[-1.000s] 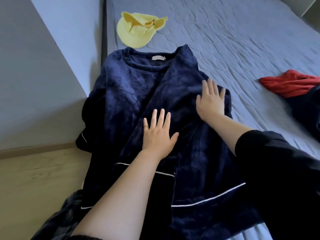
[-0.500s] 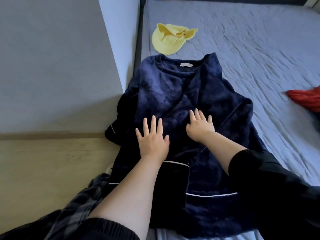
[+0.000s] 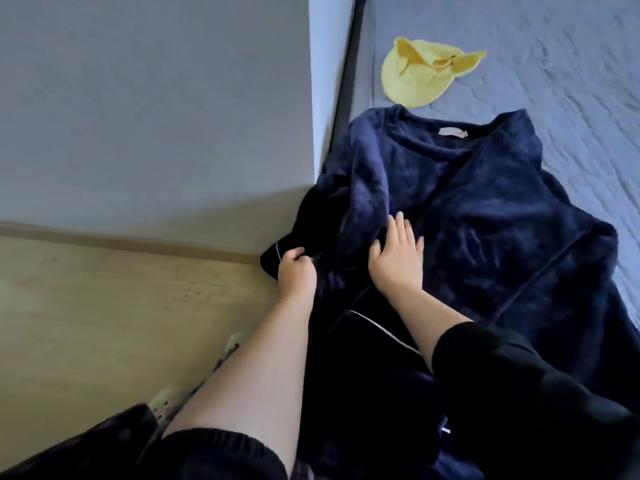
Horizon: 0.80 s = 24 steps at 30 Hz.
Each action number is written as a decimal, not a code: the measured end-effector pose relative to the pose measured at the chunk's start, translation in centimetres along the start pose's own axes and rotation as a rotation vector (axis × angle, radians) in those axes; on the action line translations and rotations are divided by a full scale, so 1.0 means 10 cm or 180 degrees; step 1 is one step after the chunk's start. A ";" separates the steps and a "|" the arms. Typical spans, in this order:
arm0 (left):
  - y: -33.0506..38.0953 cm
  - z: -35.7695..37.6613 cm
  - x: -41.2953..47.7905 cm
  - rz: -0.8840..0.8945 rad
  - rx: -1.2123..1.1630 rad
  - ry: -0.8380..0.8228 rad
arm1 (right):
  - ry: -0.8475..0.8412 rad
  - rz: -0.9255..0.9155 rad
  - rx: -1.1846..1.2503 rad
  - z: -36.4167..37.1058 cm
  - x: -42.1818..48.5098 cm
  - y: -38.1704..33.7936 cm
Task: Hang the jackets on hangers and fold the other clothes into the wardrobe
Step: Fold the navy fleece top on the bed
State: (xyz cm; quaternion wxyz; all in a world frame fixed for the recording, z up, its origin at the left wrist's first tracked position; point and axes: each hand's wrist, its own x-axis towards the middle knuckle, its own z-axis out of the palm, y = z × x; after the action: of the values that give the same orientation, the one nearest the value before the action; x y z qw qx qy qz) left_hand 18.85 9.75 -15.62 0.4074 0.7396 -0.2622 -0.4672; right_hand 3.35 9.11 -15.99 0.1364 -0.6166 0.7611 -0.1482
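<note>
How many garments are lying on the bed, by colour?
Navy: 1, the fleece top
Yellow: 1, the cap
Total: 2

The blue-grey quilted bed (image 3: 554, 81) carries a navy fleece jacket (image 3: 485, 237) spread flat, one sleeve hanging off the left edge, and a yellow cap (image 3: 422, 76) just beyond its collar.
</note>
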 end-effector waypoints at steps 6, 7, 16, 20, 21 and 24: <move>0.09 0.09 0.33 -0.0958 -0.1586 -0.0587 | 0.0255 -0.0100 -0.0018 0.15 0.01 0.03; 0.13 0.10 0.41 -0.1103 -0.1838 -0.0669 | 0.0259 -0.0108 -0.0050 0.17 0.01 0.03; 0.43 0.08 0.69 -0.1841 -0.1732 -0.0835 | 0.0205 -0.0180 -0.0172 0.21 0.05 0.05; 0.55 -0.02 0.67 -0.1738 -0.2649 -0.0564 | 0.0071 -0.0146 -0.0226 0.19 0.06 0.04; 0.63 -0.08 0.66 -0.1596 -0.2845 -0.0491 | 0.0031 -0.0130 -0.0236 0.19 0.06 0.04; 0.89 -0.28 0.63 -0.1092 -0.3159 -0.0098 | -0.0115 -0.0113 -0.0194 0.15 0.07 0.04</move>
State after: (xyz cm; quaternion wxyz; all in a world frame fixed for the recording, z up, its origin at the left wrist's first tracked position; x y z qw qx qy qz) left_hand 23.98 1.17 -10.43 0.6225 0.4829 0.1095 -0.6061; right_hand 3.46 8.41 -17.49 0.1286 -0.6364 0.7516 -0.1163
